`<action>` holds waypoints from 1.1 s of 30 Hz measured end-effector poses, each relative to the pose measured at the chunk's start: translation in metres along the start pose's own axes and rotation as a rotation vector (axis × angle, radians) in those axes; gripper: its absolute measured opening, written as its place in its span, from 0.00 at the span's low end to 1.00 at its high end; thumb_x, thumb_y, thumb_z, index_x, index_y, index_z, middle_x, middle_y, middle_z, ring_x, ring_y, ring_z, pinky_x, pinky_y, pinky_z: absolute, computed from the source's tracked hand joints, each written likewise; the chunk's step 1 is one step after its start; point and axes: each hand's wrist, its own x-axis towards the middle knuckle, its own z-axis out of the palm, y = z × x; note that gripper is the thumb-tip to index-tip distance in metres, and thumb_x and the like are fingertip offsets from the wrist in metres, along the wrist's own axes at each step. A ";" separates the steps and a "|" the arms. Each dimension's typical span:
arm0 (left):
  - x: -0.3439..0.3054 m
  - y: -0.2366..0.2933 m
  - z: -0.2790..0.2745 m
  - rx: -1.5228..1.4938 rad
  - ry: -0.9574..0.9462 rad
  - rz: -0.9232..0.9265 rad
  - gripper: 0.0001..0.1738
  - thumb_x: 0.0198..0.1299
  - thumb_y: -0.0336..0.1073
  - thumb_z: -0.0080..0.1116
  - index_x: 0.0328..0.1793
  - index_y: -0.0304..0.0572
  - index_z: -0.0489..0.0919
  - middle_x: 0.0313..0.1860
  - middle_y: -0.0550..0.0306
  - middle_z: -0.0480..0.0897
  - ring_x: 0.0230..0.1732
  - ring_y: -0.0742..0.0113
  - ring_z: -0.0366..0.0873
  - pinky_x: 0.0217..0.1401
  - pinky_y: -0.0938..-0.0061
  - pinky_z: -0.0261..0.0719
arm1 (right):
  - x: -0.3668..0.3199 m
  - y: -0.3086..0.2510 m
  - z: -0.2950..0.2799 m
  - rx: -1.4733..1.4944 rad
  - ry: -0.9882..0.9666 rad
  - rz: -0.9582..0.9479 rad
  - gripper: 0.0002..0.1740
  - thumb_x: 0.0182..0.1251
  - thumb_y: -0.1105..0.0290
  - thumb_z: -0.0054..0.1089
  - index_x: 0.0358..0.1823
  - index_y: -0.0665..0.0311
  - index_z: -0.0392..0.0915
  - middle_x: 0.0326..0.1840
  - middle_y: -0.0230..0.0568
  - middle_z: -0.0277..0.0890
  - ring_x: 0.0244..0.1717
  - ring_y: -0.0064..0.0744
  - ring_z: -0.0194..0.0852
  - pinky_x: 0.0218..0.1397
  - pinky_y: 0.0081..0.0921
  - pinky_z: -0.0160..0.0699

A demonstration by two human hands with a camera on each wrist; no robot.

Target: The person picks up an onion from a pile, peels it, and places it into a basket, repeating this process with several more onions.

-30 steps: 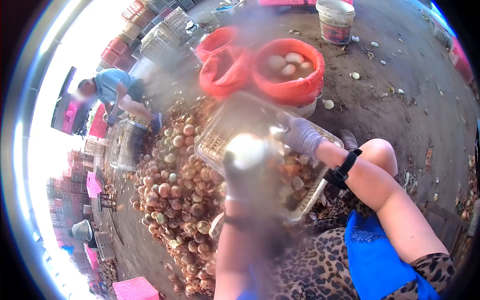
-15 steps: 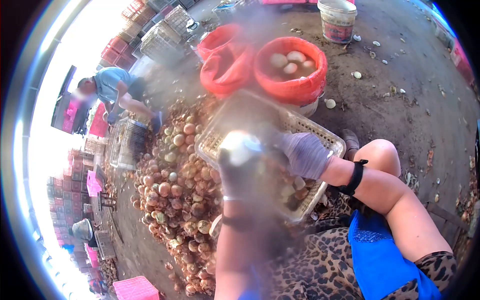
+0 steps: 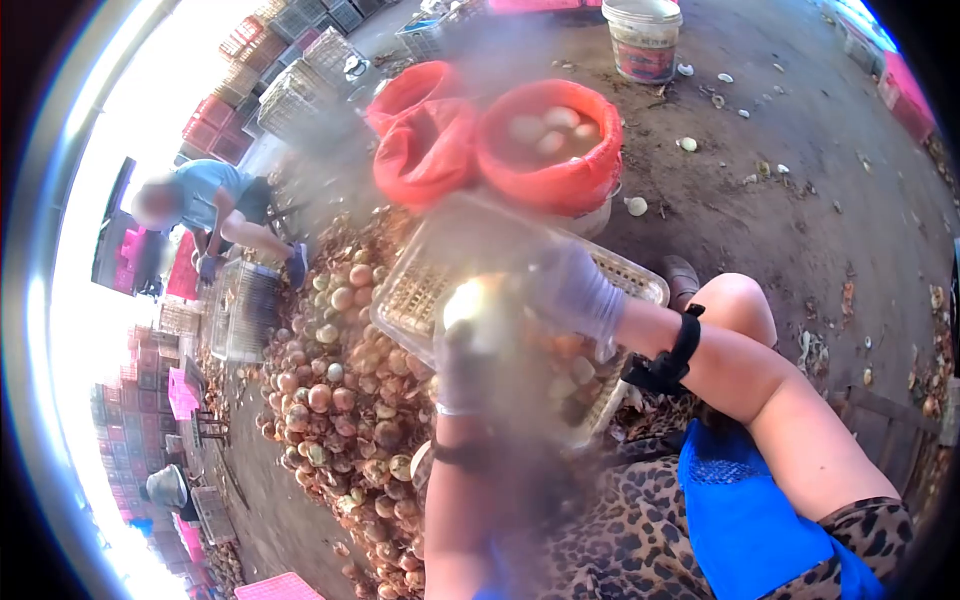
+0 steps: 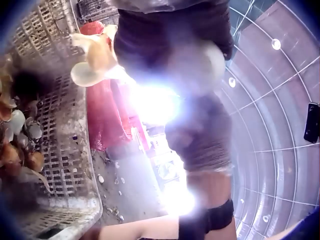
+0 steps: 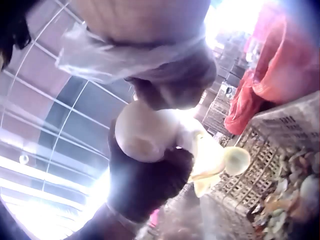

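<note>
A pale, peeled-looking onion (image 5: 145, 131) sits in my gloved left hand (image 5: 150, 180), whose fingers curl round it. Above it in the right wrist view, my right hand (image 5: 172, 82) has bent fingers against the onion; whether they grip anything is hidden. Loose skin and a small pale cap (image 5: 237, 160) hang beside the onion. From the left wrist, the onion (image 4: 212, 65) shows blurred between left hand (image 4: 160, 45) and right hand (image 4: 202, 137). In the head view, glare and haze cover the space between left hand (image 3: 460, 370) and right hand (image 3: 575, 290), above a crate (image 3: 640, 280) of peelings.
Left of the crate lies a heap of unpeeled onions (image 3: 320, 400). Beyond it stand a red-lined bucket (image 3: 600, 185) holding pale onions, a red bag (image 3: 425, 160) and a white bucket (image 3: 642, 40). Another person (image 3: 210, 195) bends over a crate (image 3: 243, 310) at the left.
The head view has shifted, so the buckets and crates sit further left. My right hand has turned slightly at the wrist, still close to my left hand. The other person's arms are lower.
</note>
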 end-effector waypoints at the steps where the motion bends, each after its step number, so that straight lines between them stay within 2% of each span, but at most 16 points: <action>1: 0.001 -0.001 0.000 -0.056 -0.047 0.012 0.48 0.44 0.69 0.61 0.60 0.36 0.69 0.50 0.53 0.76 0.49 0.64 0.75 0.49 0.70 0.76 | 0.004 0.011 -0.003 0.240 -0.097 -0.004 0.14 0.57 0.69 0.60 0.43 0.67 0.76 0.30 0.34 0.75 0.30 0.25 0.72 0.33 0.25 0.74; 5: 0.002 0.008 0.013 0.106 0.032 -0.056 0.45 0.46 0.64 0.62 0.60 0.35 0.68 0.46 0.51 0.78 0.45 0.65 0.77 0.48 0.69 0.78 | 0.013 0.025 -0.010 0.984 -0.266 0.225 0.08 0.59 0.75 0.56 0.39 0.70 0.77 0.31 0.36 0.77 0.30 0.22 0.74 0.31 0.18 0.74; 8: 0.012 0.008 0.042 0.444 0.235 -0.034 0.42 0.48 0.60 0.62 0.60 0.34 0.68 0.42 0.49 0.79 0.41 0.64 0.79 0.46 0.70 0.79 | 0.014 0.034 0.003 1.060 -0.245 0.507 0.05 0.58 0.72 0.55 0.33 0.64 0.76 0.27 0.31 0.73 0.25 0.24 0.70 0.27 0.21 0.71; 10: 0.017 -0.004 0.030 0.099 0.176 -0.091 0.40 0.49 0.58 0.61 0.59 0.32 0.68 0.45 0.47 0.77 0.44 0.62 0.77 0.46 0.68 0.79 | 0.012 0.036 0.002 1.108 -0.194 0.518 0.05 0.59 0.68 0.54 0.29 0.61 0.74 0.24 0.30 0.71 0.23 0.26 0.69 0.26 0.24 0.71; 12: 0.008 -0.009 0.010 -0.188 0.000 -0.203 0.40 0.48 0.56 0.60 0.58 0.31 0.68 0.50 0.45 0.75 0.49 0.60 0.75 0.48 0.65 0.78 | 0.009 -0.036 -0.039 1.248 -0.100 0.381 0.09 0.62 0.66 0.51 0.26 0.62 0.71 0.25 0.34 0.72 0.24 0.27 0.71 0.28 0.22 0.74; 13: 0.004 -0.007 0.010 -0.523 -0.100 -0.275 0.40 0.48 0.57 0.59 0.58 0.31 0.68 0.50 0.46 0.74 0.49 0.59 0.75 0.47 0.64 0.78 | 0.011 -0.025 -0.057 1.314 -0.167 0.360 0.09 0.60 0.64 0.52 0.27 0.62 0.72 0.26 0.35 0.73 0.27 0.28 0.72 0.30 0.24 0.74; 15: 0.003 -0.004 0.014 -0.675 -0.135 -0.249 0.39 0.49 0.58 0.57 0.57 0.32 0.69 0.45 0.47 0.76 0.43 0.57 0.76 0.44 0.65 0.79 | 0.016 -0.004 -0.094 1.438 -0.308 0.327 0.11 0.57 0.61 0.54 0.29 0.62 0.74 0.28 0.37 0.74 0.31 0.32 0.74 0.32 0.27 0.75; 17: 0.003 0.001 0.017 -0.623 -0.066 -0.202 0.38 0.50 0.61 0.55 0.56 0.34 0.70 0.42 0.48 0.77 0.40 0.56 0.77 0.41 0.66 0.79 | 0.018 0.014 -0.092 0.648 -0.073 0.093 0.13 0.63 0.61 0.50 0.33 0.65 0.73 0.27 0.35 0.75 0.28 0.28 0.74 0.31 0.24 0.75; 18: 0.003 0.003 0.017 -0.494 0.020 -0.169 0.38 0.52 0.63 0.53 0.56 0.35 0.70 0.42 0.48 0.77 0.39 0.55 0.77 0.40 0.67 0.79 | 0.016 0.033 -0.079 0.019 0.053 -0.230 0.13 0.63 0.61 0.50 0.35 0.65 0.74 0.26 0.34 0.75 0.27 0.28 0.74 0.30 0.24 0.75; 21: 0.007 -0.003 0.021 -0.420 0.081 -0.099 0.40 0.54 0.67 0.50 0.56 0.37 0.71 0.43 0.48 0.78 0.39 0.54 0.77 0.39 0.67 0.78 | -0.007 -0.007 -0.061 -0.434 -0.185 0.064 0.22 0.58 0.63 0.56 0.53 0.64 0.70 0.43 0.50 0.78 0.45 0.43 0.77 0.47 0.30 0.75; 23: 0.028 -0.031 -0.001 -0.398 0.189 -0.032 0.41 0.54 0.69 0.49 0.57 0.38 0.71 0.46 0.48 0.78 0.43 0.53 0.77 0.42 0.65 0.78 | -0.011 0.057 -0.037 -0.610 -0.337 0.092 0.19 0.56 0.63 0.56 0.48 0.63 0.76 0.38 0.52 0.79 0.42 0.50 0.78 0.44 0.35 0.77; 25: 0.044 -0.041 -0.017 -0.634 0.156 -0.162 0.36 0.57 0.64 0.50 0.60 0.42 0.71 0.51 0.49 0.77 0.48 0.54 0.75 0.51 0.59 0.75 | -0.015 0.063 -0.036 -0.367 -0.111 0.099 0.17 0.55 0.62 0.57 0.44 0.63 0.78 0.38 0.52 0.80 0.41 0.50 0.79 0.44 0.35 0.77; 29: 0.071 -0.015 -0.016 -1.590 -0.051 -0.406 0.22 0.65 0.51 0.47 0.63 0.57 0.70 0.58 0.57 0.74 0.58 0.58 0.72 0.65 0.55 0.68 | -0.009 0.035 -0.063 -0.196 0.142 0.108 0.11 0.56 0.67 0.56 0.37 0.64 0.80 0.35 0.45 0.81 0.37 0.37 0.80 0.41 0.29 0.78; 30: 0.080 -0.004 -0.010 -1.243 -0.114 -0.224 0.24 0.65 0.52 0.47 0.63 0.54 0.71 0.60 0.54 0.73 0.61 0.55 0.69 0.65 0.55 0.68 | -0.009 0.025 -0.068 -0.168 0.153 0.168 0.10 0.56 0.67 0.57 0.37 0.65 0.80 0.34 0.44 0.82 0.35 0.35 0.81 0.41 0.27 0.78; 32: 0.095 0.022 -0.004 -0.527 -0.182 0.125 0.26 0.65 0.53 0.46 0.64 0.47 0.71 0.64 0.47 0.70 0.67 0.48 0.65 0.67 0.54 0.68 | -0.009 0.061 -0.060 -0.267 0.112 -0.065 0.09 0.57 0.69 0.57 0.37 0.64 0.80 0.29 0.39 0.80 0.29 0.29 0.77 0.33 0.24 0.76; 33: 0.096 0.032 -0.013 -0.510 -0.159 0.157 0.28 0.65 0.54 0.47 0.63 0.42 0.71 0.64 0.42 0.70 0.66 0.43 0.65 0.66 0.54 0.70 | -0.010 0.065 -0.061 -0.238 0.061 -0.069 0.08 0.58 0.70 0.57 0.37 0.64 0.80 0.26 0.36 0.78 0.25 0.26 0.75 0.29 0.23 0.74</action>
